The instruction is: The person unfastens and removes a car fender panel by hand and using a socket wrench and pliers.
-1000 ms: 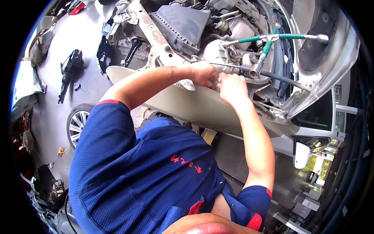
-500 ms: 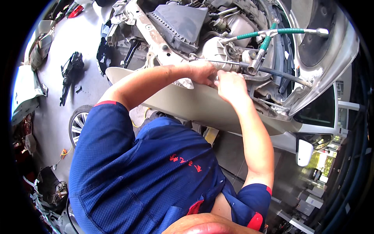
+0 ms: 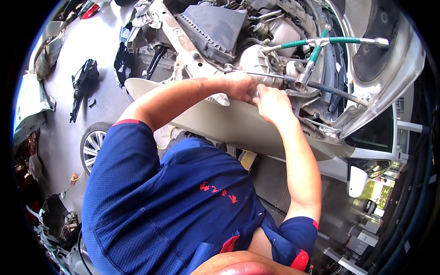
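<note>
My left hand [image 3: 240,85] and my right hand [image 3: 275,106] meet at the upper edge of a beige car fender [image 3: 220,120]. Both are closed, with fingertips nearly touching. Something small and pale seems to sit between them, but the fingers hide what it is. Just beyond my hands runs a thin metal rod that leads into a grey hood strut [image 3: 337,90]. A four-way lug wrench [image 3: 338,40] with green sleeves lies across the engine bay, to the right of and beyond my right hand.
A black air filter box [image 3: 211,30] and a white plastic reservoir [image 3: 253,59] fill the bay. The raised hood [image 3: 398,68] stands at the right, above the side mirror [image 3: 357,181]. On the floor at left are a black bracket [image 3: 84,85] and a wheel [image 3: 94,145].
The view has shifted very slightly. My right fingers have turned a little at the fender edge; my left hand stays closed in about the same place.
</note>
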A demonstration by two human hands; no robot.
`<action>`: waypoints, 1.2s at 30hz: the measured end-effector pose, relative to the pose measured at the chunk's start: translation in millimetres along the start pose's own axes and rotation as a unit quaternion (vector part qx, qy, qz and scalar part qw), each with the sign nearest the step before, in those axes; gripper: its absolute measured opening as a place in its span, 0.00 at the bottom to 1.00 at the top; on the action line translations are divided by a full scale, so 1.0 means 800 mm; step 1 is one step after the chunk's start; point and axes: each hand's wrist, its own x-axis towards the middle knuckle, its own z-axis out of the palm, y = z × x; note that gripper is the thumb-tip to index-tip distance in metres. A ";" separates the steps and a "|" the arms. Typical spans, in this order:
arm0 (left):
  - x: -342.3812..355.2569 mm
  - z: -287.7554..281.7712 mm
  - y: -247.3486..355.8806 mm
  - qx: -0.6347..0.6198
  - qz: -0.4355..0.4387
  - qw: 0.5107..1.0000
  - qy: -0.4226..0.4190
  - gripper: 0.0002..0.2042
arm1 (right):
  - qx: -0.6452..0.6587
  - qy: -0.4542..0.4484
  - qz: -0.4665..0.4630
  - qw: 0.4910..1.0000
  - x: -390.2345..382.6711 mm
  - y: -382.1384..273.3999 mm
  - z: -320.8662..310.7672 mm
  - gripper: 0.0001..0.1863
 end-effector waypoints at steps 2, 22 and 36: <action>0.003 0.011 -0.014 0.004 0.015 1.000 0.010 0.21 | -0.063 0.030 -0.030 0.997 -0.001 0.001 0.009 0.10; 0.003 0.008 -0.010 -0.013 0.080 0.996 0.038 0.15 | 0.131 0.008 0.082 0.988 0.000 -0.002 0.009 0.21; 0.007 0.009 -0.022 -0.033 0.079 0.996 -0.003 0.14 | 0.081 0.066 0.003 0.995 -0.006 0.007 0.018 0.22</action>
